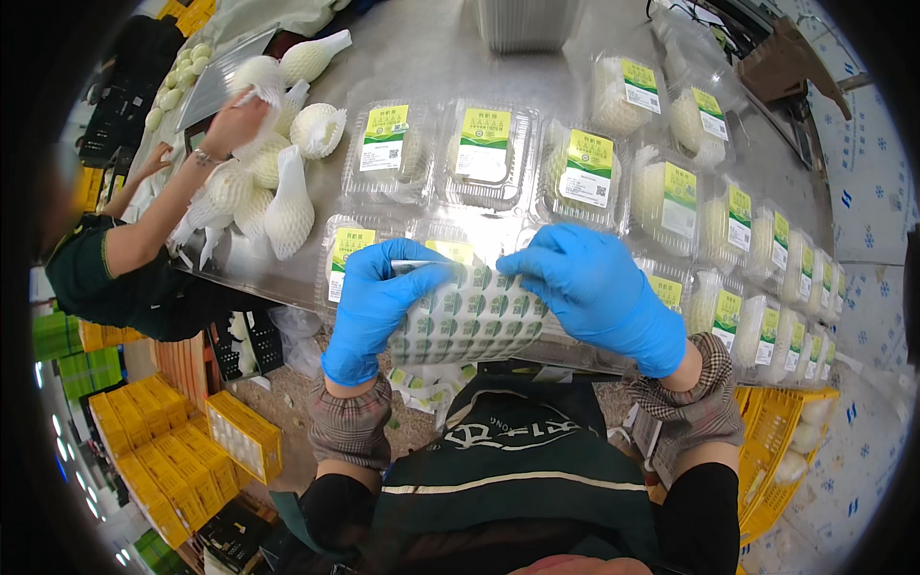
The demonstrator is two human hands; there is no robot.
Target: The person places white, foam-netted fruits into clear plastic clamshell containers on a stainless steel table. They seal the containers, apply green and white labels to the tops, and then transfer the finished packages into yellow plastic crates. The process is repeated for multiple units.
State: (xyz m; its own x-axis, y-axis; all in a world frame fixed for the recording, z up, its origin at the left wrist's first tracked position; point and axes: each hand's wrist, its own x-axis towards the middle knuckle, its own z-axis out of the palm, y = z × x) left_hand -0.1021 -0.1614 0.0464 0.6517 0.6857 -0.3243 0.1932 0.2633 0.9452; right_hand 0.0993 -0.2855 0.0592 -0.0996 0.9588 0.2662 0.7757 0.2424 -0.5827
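In front of my apron, my left hand, in a blue glove, grips the upper left edge of a sheet of round green-and-white stickers. The gloved right hand has its fingertips pinched at the sheet's upper right corner; whether a loose sticker is between them is hidden. Just beyond the sheet is a clear plastic clamshell box with a yellow-green label, partly covered by my hands. Farther back, another labelled clamshell box stands in a row with several like it, holding pale produce in foam netting.
On the left, a co-worker's hand is among foam-netted produce. A stack of clear containers stands at the metal table's back. Boxed rows fill the right side. Yellow crates stand below, right and left.
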